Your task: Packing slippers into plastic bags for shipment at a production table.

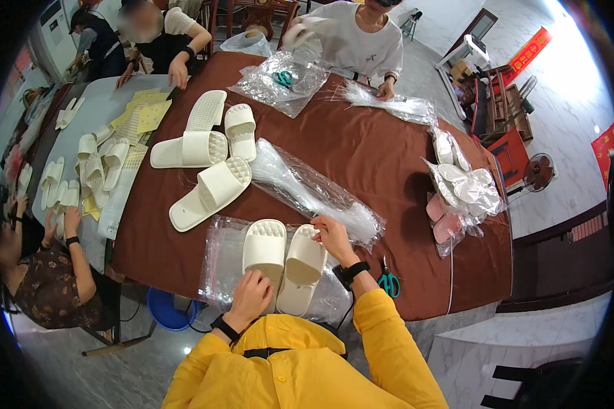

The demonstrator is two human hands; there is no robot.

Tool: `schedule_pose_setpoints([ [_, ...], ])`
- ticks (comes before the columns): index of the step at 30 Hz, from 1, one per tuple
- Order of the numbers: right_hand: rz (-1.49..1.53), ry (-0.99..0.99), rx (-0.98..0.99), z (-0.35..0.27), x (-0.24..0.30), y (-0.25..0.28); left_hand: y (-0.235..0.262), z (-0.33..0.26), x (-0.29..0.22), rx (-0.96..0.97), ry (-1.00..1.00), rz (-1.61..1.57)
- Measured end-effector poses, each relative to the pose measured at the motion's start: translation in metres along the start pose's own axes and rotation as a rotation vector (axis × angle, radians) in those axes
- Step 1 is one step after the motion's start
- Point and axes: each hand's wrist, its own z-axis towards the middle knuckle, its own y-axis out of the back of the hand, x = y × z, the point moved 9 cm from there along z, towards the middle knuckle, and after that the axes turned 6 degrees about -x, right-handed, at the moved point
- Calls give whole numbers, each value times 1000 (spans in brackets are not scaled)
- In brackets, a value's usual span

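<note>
1. The left hand (pixel 252 293) is at the near end of the left slipper (pixel 264 245), its fingers curled; whether they grip it I cannot tell.
2. The right hand (pixel 333 240) reaches to the far end of the right slipper (pixel 305 260), fingers bent at its edge; a firm hold cannot be made out.
3. These two cream slippers lie side by side, toes pointing far, at the near edge of the bench (pixel 402 170), which is covered with brown cloth.
4. Clear plastic bags (pixel 218 262) lie flat under and around the pair.
5. Just beyond them, a long bundle of clear strands (pixel 300 187) in plastic slants from far left to near right.
6. Four loose cream slippers (pixel 210 194) lie to the far left of the pair.
7. Teal-handled scissors (pixel 389 281) lie right of the right forearm, near the edge.
8. Wrapped slippers (pixel 460 184), some white and some pink, are piled at the right.
9. Across the far side, a co-worker's hand (pixel 387 88) is at another strand bundle (pixel 402 108).
</note>
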Motion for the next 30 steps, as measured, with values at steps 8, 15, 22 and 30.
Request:
schedule_pose_setpoints([
  [8, -600, 270, 127, 19, 44, -38, -4, 3, 5, 0, -14, -2],
  [15, -593, 266, 166, 30, 36, -67, -8, 2, 9, -15, 2, -2],
  [22, -238, 315, -38, 34, 57, -55, -4, 2, 11, -67, 53, 6],
  [30, -181, 267, 224, 15, 60, -79, -9, 13, 6, -67, 69, -19],
])
